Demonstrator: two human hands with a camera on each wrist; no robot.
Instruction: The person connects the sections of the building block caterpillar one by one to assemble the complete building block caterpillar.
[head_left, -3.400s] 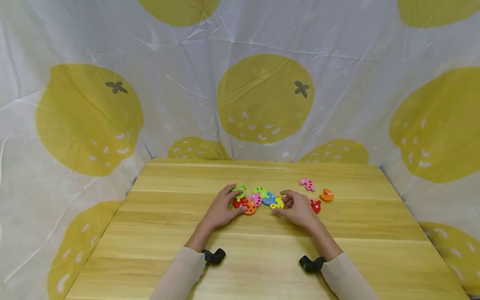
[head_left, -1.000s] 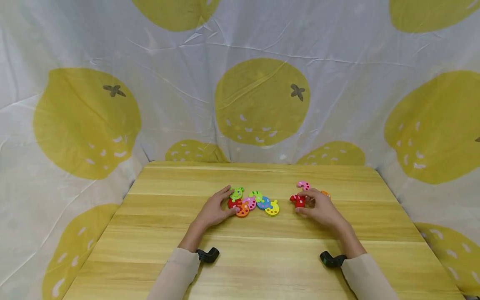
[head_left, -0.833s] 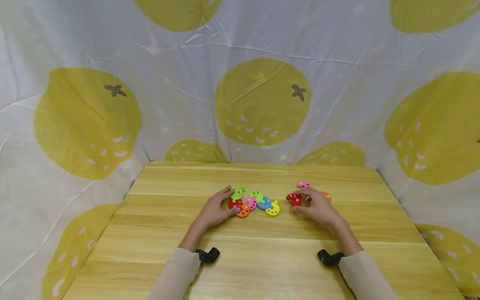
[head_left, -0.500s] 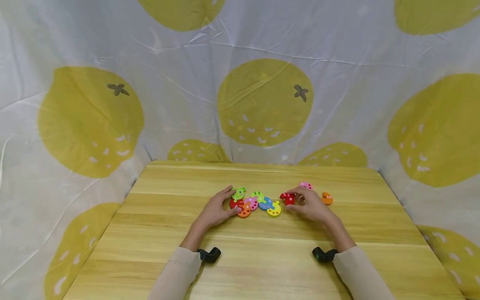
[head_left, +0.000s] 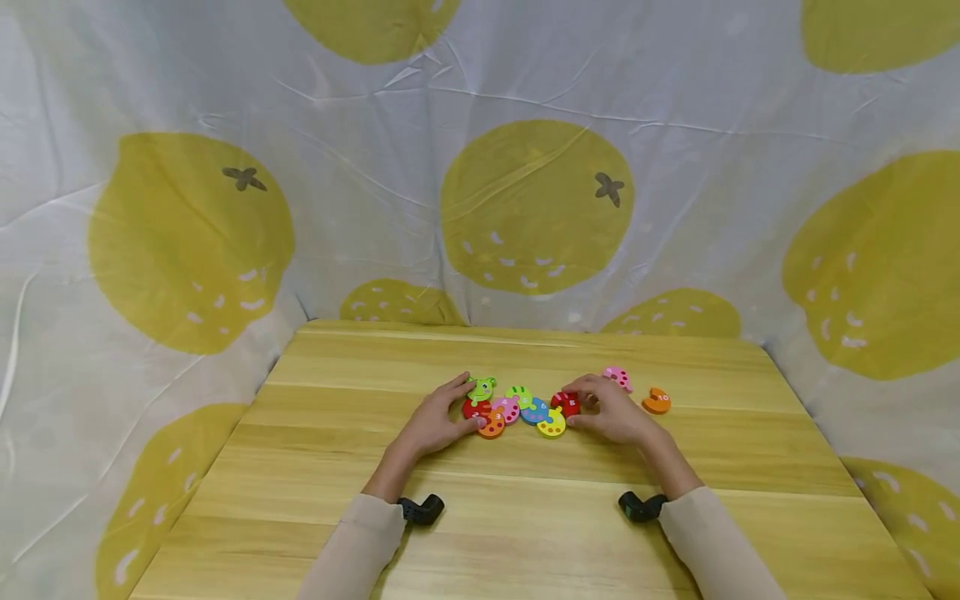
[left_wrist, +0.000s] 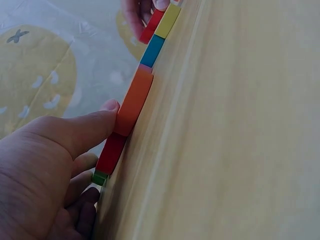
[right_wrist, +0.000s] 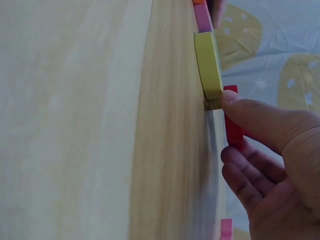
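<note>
A number caterpillar puzzle lies on the table, its green smiling head piece (head_left: pixel 482 389) at the left end. A red 2, an orange 3 piece (head_left: pixel 492 424), a pink 4, a green 5, a blue 6 piece (head_left: pixel 535 410) and a yellow piece (head_left: pixel 551 424) follow in a joined row. My left hand (head_left: pixel 435 423) holds the left end, fingers by the head and thumb on the orange piece. My right hand (head_left: pixel 613 412) pinches the red 8 piece (head_left: pixel 564 403) at the yellow piece's knob. In the right wrist view the red piece (right_wrist: pixel 233 120) is raised above the table.
A pink piece (head_left: pixel 618 377) lies behind my right hand, and an orange 10 piece (head_left: pixel 657 401) lies to its right. The wooden table (head_left: pixel 495 533) meets a lemon-print cloth (head_left: pixel 375 208) at the back and sides. Each wrist wears a black camera mount (head_left: pixel 423 510).
My right hand has let go of the yellow piece, picked up the red 8 piece and carried it left to the yellow piece. My left hand has stayed at the head end.
</note>
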